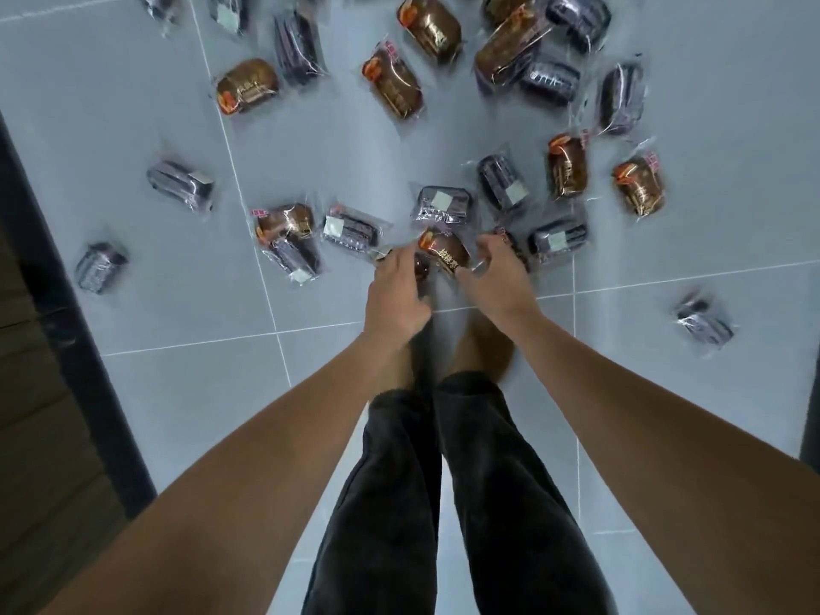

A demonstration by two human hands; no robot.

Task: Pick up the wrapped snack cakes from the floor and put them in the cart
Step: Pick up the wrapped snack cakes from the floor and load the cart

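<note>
Bent over a pale grey tiled floor, both bare arms stretched down toward the middle of the view. Between the two hands, a brown oval snack cake in a clear plastic wrapper with gold lettering, tilted, low over the tiles or on them; cannot tell which.

Left hand at the cake's nine o'clock: fingers curled and clamped on that end of the wrapper, with another brownish piece showing under the palm, too blurred to name. Right hand at the cake's three o'clock: fingers arched and slightly apart, thumb against the clear wrapper edge; cannot tell whether gripping or only touching.

Just beyond at twelve o'clock, a dark purple rectangular snack cake with a white label, touching the brown one's far end. Further brown cakes and purple ones scattered from ten to two o'clock, some overlapping. Well apart, a lone purple cake at three o'clock and another purple cake at nine o'clock.

At six o'clock, two legs in black trousers. Along the left edge, a dark door frame.
</note>
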